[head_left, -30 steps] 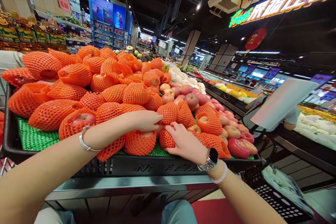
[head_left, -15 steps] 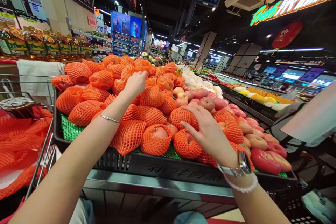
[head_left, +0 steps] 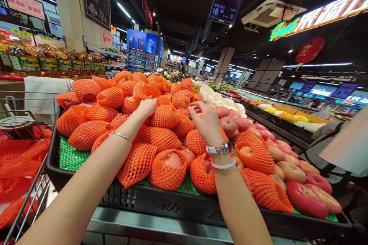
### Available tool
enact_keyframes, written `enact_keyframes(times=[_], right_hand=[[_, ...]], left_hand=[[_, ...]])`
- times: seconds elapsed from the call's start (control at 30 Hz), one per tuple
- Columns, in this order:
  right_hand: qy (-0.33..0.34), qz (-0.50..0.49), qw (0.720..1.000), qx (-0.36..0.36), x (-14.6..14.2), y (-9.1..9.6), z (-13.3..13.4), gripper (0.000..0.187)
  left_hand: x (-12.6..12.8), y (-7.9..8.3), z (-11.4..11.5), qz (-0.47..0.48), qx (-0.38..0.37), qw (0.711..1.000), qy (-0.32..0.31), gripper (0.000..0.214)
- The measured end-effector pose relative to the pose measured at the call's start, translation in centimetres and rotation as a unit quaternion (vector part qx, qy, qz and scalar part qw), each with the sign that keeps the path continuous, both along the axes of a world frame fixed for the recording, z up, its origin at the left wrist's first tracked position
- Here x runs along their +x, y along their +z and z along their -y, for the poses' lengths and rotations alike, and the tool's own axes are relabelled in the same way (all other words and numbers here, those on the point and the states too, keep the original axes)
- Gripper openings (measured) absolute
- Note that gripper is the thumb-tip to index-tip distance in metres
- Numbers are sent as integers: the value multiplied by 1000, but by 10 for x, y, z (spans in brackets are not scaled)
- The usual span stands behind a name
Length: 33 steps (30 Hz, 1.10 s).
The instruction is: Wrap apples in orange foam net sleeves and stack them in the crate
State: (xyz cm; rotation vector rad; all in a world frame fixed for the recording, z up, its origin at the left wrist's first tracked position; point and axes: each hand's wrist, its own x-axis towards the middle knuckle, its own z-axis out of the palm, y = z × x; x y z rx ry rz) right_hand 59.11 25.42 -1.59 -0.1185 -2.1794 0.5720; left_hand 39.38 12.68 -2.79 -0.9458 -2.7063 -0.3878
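Note:
My left hand (head_left: 147, 108) is closed over the middle of a heap of apples in orange foam nets. An orange flap of netting (head_left: 153, 92) shows just beyond its knuckles; what the fingers hold, if anything, is hidden. To the right, my right hand (head_left: 202, 116) is above the border between netted and bare apples, its fingers loosely bent and apart, with nothing visible in them. Near it lie a netted apple (head_left: 184, 126) and a bare red apple (head_left: 229, 125). A netted apple (head_left: 168, 169) sits at the front of the black crate (head_left: 161, 203).
Bare apples (head_left: 290, 170) fill the crate's right side, with white-netted fruit (head_left: 227, 101) behind. At left stands a wire cart (head_left: 31, 195) holding loose orange nets (head_left: 20, 160). A white cloth (head_left: 46, 93) hangs behind it. Oil bottles (head_left: 48, 63) line the back left.
My right hand has moved up and left, away from the front netted apples. The left hand has drawn slightly nearer and its fingers are more tucked in. The view has tilted slightly.

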Motion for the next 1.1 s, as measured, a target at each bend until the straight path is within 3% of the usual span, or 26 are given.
enact_keyframes(times=[0.1, 0.23, 0.27, 0.33, 0.4, 0.47, 0.57, 0.67, 0.77, 0.87, 0.97, 1.1], right_hand=[[-5, 109, 994, 30, 3, -16, 3, 22], [24, 99, 995, -8, 11, -18, 6, 20], [29, 91, 995, -21, 12, -16, 5, 19], [33, 75, 996, -43, 12, -14, 2, 19], [29, 35, 997, -61, 9, -13, -2, 18], [41, -33, 993, -104, 5, -13, -7, 18], [124, -94, 963, -222, 0, -15, -14, 25], [214, -75, 921, -317, -1, -16, -19, 38], [250, -86, 891, -368, 0, -16, -21, 56], [245, -82, 880, -398, 0, -13, -16, 53], [176, -78, 907, -374, -3, -12, -8, 44], [60, -144, 956, -247, -1, -10, -2, 36]], left_hand=[[-2, 0, 0, 1, 19, 1000, 15, 35], [-7, 3, 0, -21, 58, 997, 44, 27], [-7, 5, 1, -30, 90, 994, 51, 25], [-5, 11, 1, -46, 221, 973, 44, 20], [3, 18, 1, -39, 396, 917, -17, 12], [17, 22, 1, 3, 501, 856, -123, 8], [41, 21, -2, 98, 508, 811, -272, 10], [60, 13, -7, 133, 478, 794, -351, 6], [72, 6, -10, 94, 468, 798, -368, 9], [78, 4, -9, 33, 451, 832, -320, 23], [79, 5, -6, -20, 426, 868, -256, 24], [74, 9, -7, -60, 394, 885, -241, 18]])
